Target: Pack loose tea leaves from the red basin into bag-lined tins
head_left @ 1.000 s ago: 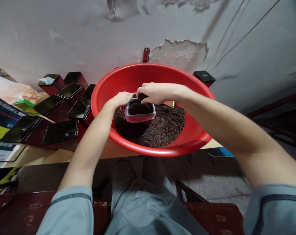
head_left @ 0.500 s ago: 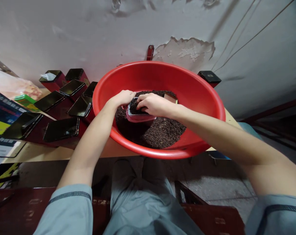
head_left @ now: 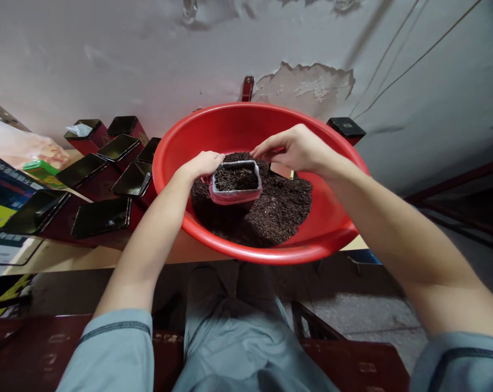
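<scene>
A wide red plastic basin [head_left: 230, 251] holds a heap of dark loose bits that look like tea leaves [head_left: 281, 218]. Inside it stands a rectangular container [head_left: 237, 197] with a pinkish-red outside and a plastic liner folded over its rim, filled with the same dark bits. My left hand [head_left: 205, 164] grips this container at its left side, the fingertips partly hidden. To the right of it, my right hand [head_left: 297, 149] hovers over the heap with fingers stretched out and nothing visible in them. Just beneath that hand lies a small tan flat-faced piece [head_left: 282, 171], partly covered by it.
Several dark-red tins with open tops [head_left: 102, 215] crowd the table left of the basin. Behind the basin's right rim stands another dark tin [head_left: 346, 128]. A green box [head_left: 41, 171] and a blue printed box [head_left: 10, 188] are at far left. The peeling wall is close behind.
My right hand has lifted out of the container and moved right, over the heap, uncovering the dark bits inside. My left hand stays on the container.
</scene>
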`<state>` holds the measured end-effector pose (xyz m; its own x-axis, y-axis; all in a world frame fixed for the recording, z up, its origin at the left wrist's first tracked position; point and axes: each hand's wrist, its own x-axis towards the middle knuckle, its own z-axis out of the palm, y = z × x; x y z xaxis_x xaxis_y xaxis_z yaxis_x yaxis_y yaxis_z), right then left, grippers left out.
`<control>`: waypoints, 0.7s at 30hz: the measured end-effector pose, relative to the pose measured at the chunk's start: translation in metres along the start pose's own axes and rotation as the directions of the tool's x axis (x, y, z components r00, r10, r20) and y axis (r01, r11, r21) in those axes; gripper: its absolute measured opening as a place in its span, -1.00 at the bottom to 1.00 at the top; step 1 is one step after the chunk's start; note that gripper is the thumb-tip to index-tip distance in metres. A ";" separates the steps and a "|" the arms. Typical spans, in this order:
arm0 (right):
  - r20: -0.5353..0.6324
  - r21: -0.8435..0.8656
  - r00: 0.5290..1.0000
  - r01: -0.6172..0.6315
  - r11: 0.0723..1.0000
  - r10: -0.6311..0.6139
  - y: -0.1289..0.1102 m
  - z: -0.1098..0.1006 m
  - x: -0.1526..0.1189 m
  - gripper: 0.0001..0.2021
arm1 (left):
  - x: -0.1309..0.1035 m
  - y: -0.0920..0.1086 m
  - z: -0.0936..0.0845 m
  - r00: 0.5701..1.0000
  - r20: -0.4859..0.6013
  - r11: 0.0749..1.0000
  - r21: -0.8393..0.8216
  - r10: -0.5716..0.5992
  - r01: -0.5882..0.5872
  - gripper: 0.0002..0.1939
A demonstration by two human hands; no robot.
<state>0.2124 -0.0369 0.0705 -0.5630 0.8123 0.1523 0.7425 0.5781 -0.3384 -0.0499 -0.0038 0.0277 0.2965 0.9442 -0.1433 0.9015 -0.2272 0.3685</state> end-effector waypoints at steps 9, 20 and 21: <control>0.726 -0.292 0.583 -0.221 0.930 0.366 0.033 0.116 -0.034 0.02 | -0.005 0.003 -0.002 0.998 0.017 0.997 -0.044 -0.057 0.058 -0.53; 0.806 -0.032 0.552 -0.319 0.947 0.213 0.028 0.107 -0.029 -0.54 | -0.005 0.004 -0.002 0.997 0.025 0.994 -0.072 -0.075 0.076 -0.54; 0.803 0.001 0.565 -0.319 0.948 0.190 0.028 0.101 -0.028 -0.59 | -0.004 0.003 -0.002 0.997 0.025 0.995 -0.069 -0.074 0.076 -0.53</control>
<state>0.2125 -0.0509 -0.0372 -0.4684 0.5066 -0.7239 0.8833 0.2882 -0.3698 -0.0485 -0.0078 0.0310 0.2366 0.9522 -0.1931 0.8975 -0.1380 0.4189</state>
